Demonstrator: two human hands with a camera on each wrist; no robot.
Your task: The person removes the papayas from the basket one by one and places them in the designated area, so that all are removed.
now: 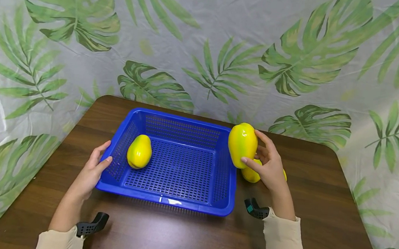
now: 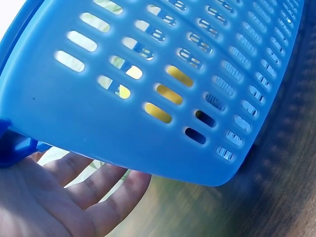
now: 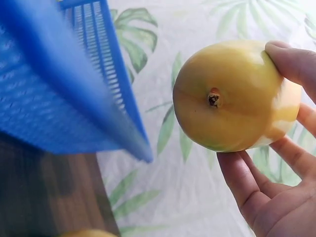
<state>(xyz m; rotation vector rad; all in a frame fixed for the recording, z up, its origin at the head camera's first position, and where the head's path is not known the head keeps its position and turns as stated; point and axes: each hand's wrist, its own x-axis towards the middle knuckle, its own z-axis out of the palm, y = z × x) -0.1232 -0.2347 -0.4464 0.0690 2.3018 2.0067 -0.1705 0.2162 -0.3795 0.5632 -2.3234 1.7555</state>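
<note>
My right hand (image 1: 268, 163) holds a glossy yellow papaya (image 1: 242, 143) with a green streak, thumb on one side and fingers on the other. The fruit is raised beside the right rim of a blue plastic basket (image 1: 168, 204). In the right wrist view, one end of it shows a small dark scar. At the basket's left side, my left hand (image 1: 88, 170) grips the rim, as the left wrist view also shows from below. Another papaya (image 1: 139, 152) lies inside the basket, towards the left.
Under and behind my right hand, another yellow fruit (image 1: 252, 174) lies on the brown wooden table (image 1: 319, 212), partly hidden. A bit of yellow shows right of the wrist. Behind the table hangs a leaf-patterned cloth (image 1: 228, 25).
</note>
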